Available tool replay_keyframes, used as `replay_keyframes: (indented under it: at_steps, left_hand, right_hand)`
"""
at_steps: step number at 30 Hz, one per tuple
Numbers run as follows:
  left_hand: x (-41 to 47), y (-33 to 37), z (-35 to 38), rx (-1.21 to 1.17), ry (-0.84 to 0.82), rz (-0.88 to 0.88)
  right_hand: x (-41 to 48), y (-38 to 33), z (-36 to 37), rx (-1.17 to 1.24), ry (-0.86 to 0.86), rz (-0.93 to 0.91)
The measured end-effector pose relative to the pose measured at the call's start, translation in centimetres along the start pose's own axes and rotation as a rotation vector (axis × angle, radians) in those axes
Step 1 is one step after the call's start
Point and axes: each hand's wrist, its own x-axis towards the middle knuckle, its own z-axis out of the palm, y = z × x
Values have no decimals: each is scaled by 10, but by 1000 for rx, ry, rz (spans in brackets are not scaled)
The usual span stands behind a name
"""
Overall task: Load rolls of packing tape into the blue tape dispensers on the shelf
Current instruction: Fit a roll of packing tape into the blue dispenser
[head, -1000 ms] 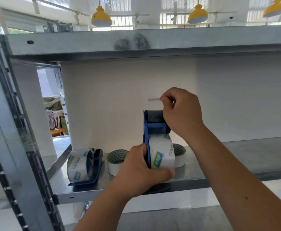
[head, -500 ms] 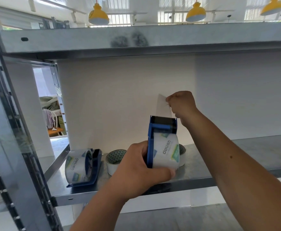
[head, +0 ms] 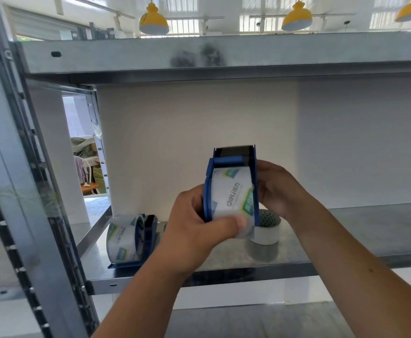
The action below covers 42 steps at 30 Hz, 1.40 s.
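Both hands held the blue tape dispenser [head: 233, 160] upright, up in the air over the front of the metal shelf [head: 350, 230]. I saw the left hand [head: 199, 230] wrapped round its left side, with the thumb pressed flat on the bottom of the clear tape roll [head: 231, 196] inside it. The right hand [head: 278, 189] gripped the right side, with most of its fingers hidden behind. The toothed cutter pointed up.

The roll had grey writing that I read as "deli", then some signs I could not read, and green and blue patches. A second dispenser [head: 152, 231] lay on the shelf to the left, well apart from the hands. Its own roll [head: 124, 237] had the same writing, turned sideways.

A loose roll [head: 269, 231] with a green patterned middle stood on the shelf just behind the held dispenser. The shelf was shiny grey metal, with an upper shelf [head: 224, 54] over it and a grey post [head: 16, 167] on the left. Behind was a white wall [head: 199, 128]. Yellow lamps [head: 153, 21] hung from the ceiling.
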Motion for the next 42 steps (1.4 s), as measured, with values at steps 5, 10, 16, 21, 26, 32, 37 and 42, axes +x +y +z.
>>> replay_keyframes:
  at_steps: [5,10,16,21,26,32,37,42]
  left_hand:
    - [11,2,-3,-226,87,-58]
    - [15,1,-5,-280,186,-156]
    - [23,-23,-7,-250,259,-218]
    - [25,-45,-8,-325,289,-245]
    - [27,-61,-4,-264,364,-326]
    - [18,-76,11,-66,344,-381]
    - [22,-88,12,5,340,-432]
    - [26,-96,14,28,347,-457]
  right_hand:
    - [-36,17,10,204,11,57]
    - [-63,50,10,524,-20,239]
    - [-80,72,17,580,37,303]
    - [-84,81,21,575,168,383]
    - [-86,87,27,624,200,448]
    - [-80,81,36,684,153,481]
    - [-80,81,36,732,171,482]
    - [-74,81,32,677,211,481]
